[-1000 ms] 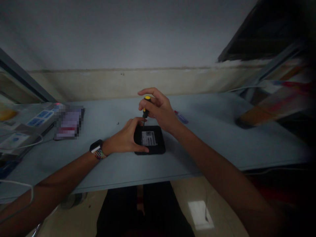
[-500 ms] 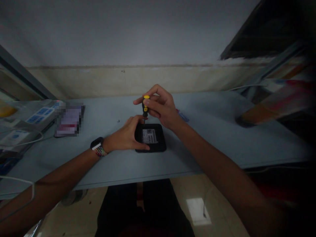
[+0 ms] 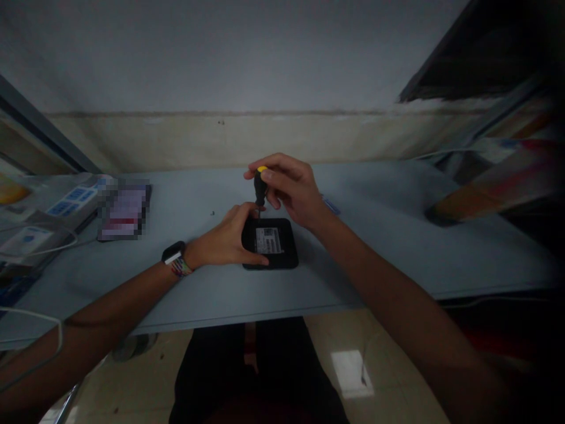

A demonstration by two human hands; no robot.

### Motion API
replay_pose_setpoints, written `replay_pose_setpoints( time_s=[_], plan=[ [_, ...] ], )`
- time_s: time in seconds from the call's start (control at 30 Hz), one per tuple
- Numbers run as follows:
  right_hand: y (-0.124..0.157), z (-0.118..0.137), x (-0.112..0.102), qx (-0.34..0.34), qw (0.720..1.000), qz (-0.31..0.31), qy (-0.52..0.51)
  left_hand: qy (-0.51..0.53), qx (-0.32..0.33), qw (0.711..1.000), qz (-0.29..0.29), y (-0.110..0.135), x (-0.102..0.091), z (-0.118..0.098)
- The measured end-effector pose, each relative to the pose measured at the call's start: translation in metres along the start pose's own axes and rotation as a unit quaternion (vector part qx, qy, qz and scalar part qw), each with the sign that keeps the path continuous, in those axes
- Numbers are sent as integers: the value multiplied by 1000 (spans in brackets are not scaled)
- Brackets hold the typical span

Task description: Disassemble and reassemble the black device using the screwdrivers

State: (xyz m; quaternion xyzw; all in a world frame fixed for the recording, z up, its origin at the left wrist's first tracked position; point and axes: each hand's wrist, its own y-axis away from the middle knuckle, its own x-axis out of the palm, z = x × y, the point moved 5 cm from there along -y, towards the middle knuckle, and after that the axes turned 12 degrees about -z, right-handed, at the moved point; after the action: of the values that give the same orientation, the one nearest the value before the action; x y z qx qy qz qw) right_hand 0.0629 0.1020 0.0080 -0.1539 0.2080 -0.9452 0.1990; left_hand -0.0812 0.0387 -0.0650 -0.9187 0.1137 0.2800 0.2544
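Note:
A small black device (image 3: 276, 247) with a white label lies on the pale blue table (image 3: 388, 247). My left hand (image 3: 225, 241) grips its left edge, thumb along the front and fingers over the top corner. My right hand (image 3: 291, 188) is closed round a small black screwdriver with a yellow cap (image 3: 260, 188). The screwdriver stands upright with its tip on the device's top left corner. A watch and a coloured band (image 3: 175, 259) are on my left wrist.
A blurred dark flat thing (image 3: 123, 212) lies at the left. Boxes with blue labels (image 3: 66, 206) and white cables (image 3: 39, 250) crowd the far left. A tiny dark speck (image 3: 212, 213) sits on the table. Colourful stacked items (image 3: 494, 176) lean at the right.
My right hand's fingers have shifted round the screwdriver handle, from raised and spread to curled over its cap. The view has drifted slightly. My left hand stays on the device.

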Motion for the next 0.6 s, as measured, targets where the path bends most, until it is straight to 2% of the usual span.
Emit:
replay_pose_setpoints(
  time_s=[0.27, 0.47, 0.6],
  plan=[
    [0, 4, -3, -26, 995, -76, 58, -2, 1, 1000, 0, 2, 1, 3],
    [2, 6, 2, -4, 1000, 3, 27, 4, 0, 1000, 2, 0, -1, -2],
    [1, 8, -1, -19, 999, -7, 29, 7, -6, 1000, 3, 0, -1, -2]
  ],
)
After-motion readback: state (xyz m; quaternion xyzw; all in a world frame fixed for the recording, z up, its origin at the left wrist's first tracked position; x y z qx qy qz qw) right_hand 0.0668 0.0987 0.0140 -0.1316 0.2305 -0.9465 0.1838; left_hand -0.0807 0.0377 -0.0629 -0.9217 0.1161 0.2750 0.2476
